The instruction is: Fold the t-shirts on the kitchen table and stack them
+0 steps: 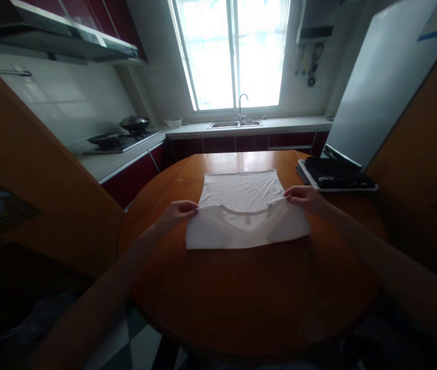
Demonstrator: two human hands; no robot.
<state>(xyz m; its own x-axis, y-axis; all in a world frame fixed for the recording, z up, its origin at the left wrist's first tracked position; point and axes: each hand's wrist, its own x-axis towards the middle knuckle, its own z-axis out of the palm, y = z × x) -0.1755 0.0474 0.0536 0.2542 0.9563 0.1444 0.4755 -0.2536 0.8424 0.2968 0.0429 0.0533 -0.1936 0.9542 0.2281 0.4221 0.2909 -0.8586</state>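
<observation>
A white T-shirt (241, 187) lies on the round wooden table (253, 293), its neckline half folded over toward me. The neckline and a small inside label show near the middle of the fold. My left hand (182, 209) pinches the shirt's upper left corner between thumb and fingers. On the other side, my right hand (304, 197) pinches the upper right corner in the same way. The folded edge between my hands sags slightly at the collar. The shirt's far hem lies flat toward the window side.
A stack of folded dark and white clothes (334, 174) sits at the table's right, near the fridge (388, 77). Behind the table runs a counter with a sink (236, 124). Pans (134, 123) stand on the stove at the left.
</observation>
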